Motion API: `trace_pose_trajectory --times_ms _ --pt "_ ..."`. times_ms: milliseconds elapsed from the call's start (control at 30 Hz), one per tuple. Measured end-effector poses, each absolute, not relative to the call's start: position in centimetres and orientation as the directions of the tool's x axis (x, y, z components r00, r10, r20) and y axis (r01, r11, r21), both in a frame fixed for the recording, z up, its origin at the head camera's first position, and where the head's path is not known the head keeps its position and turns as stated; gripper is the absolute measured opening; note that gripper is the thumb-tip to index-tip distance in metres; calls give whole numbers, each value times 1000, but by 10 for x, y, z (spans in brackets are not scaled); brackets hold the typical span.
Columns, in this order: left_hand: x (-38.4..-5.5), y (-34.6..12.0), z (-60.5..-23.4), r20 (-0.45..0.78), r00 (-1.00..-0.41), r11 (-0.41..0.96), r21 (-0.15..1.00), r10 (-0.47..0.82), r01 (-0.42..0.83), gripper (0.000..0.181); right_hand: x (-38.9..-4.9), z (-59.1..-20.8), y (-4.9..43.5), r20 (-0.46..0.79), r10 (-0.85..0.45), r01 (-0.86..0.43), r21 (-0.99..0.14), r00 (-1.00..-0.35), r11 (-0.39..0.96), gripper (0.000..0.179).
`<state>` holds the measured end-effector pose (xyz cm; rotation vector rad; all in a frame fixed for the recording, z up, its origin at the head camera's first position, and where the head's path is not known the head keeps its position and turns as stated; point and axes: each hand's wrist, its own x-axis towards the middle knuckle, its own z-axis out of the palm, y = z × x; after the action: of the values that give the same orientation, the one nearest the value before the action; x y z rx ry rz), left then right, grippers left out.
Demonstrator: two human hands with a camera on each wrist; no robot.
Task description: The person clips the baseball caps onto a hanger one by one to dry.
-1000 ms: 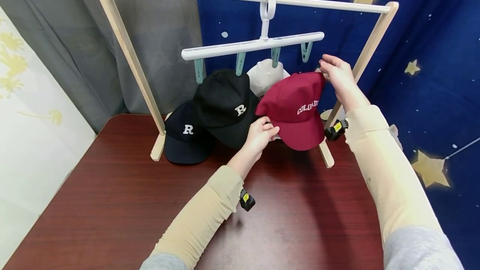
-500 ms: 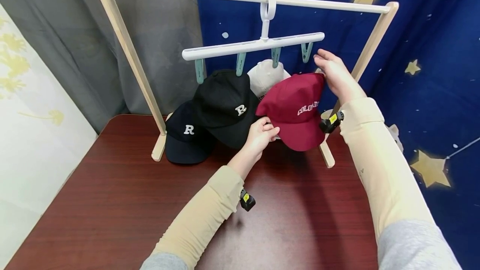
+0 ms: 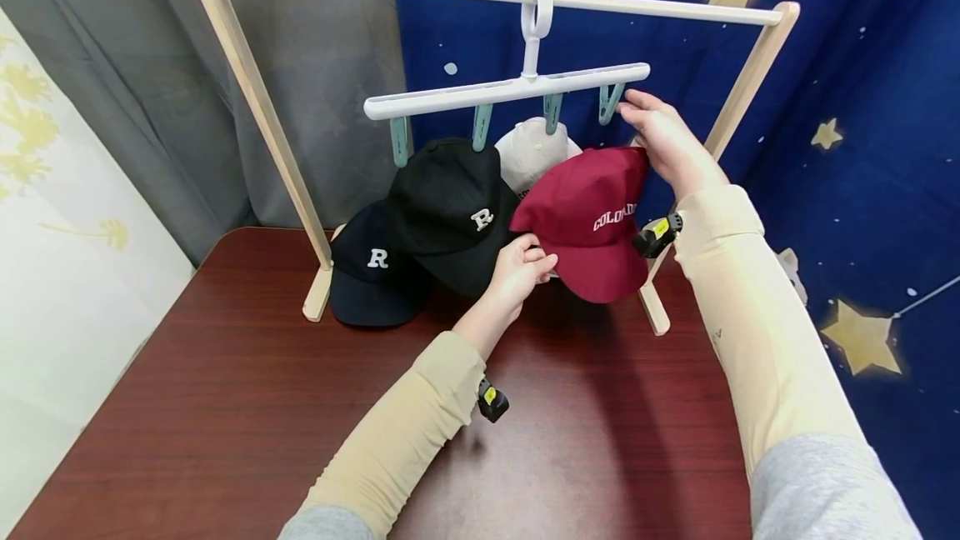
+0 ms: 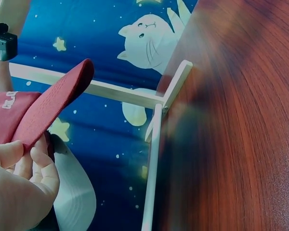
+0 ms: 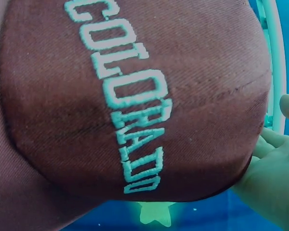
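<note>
My left hand (image 3: 522,273) pinches the brim of a red baseball cap (image 3: 581,198) between thumb and fingers. Both also show in the left wrist view, the cap's brim (image 4: 53,108) rising from the hand (image 4: 24,187). My right hand (image 3: 667,144) is at the cap's upper right edge, its lower fingers holding that edge and partly hidden behind it. Its upper fingertips reach the rightmost green clip (image 3: 611,104); whether they press it is unclear. White COLORADO lettering (image 5: 135,96) fills the right wrist view, with the right hand (image 5: 274,168) at the cap's edge.
The clips hang from a white hanger (image 3: 450,99) on a wooden rack (image 3: 258,98). A black cap (image 3: 450,198) and a white cap (image 3: 528,152) hang below clips. A dark cap (image 3: 375,273) rests low at the left, above the brown table (image 3: 225,407).
My right hand has moved up and left, bringing its fingertips to the rightmost clip, which has tilted slightly. The left hand and the red cap stay nearly in place.
</note>
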<state>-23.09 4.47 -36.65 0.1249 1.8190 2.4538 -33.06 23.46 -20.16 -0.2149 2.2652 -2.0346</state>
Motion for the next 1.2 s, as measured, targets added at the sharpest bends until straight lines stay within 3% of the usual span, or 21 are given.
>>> trace_pose_trajectory --times_ms 533,1200 --pt "-230 42 -369 1 -993 -289 957 121 -34 20 -328 -199 232 38 -113 -47 -996 -993 72 56" --pt "-229 40 -373 16 -991 -287 958 132 -22 18 -329 -201 230 26 -99 -19 -998 -995 -62 54"
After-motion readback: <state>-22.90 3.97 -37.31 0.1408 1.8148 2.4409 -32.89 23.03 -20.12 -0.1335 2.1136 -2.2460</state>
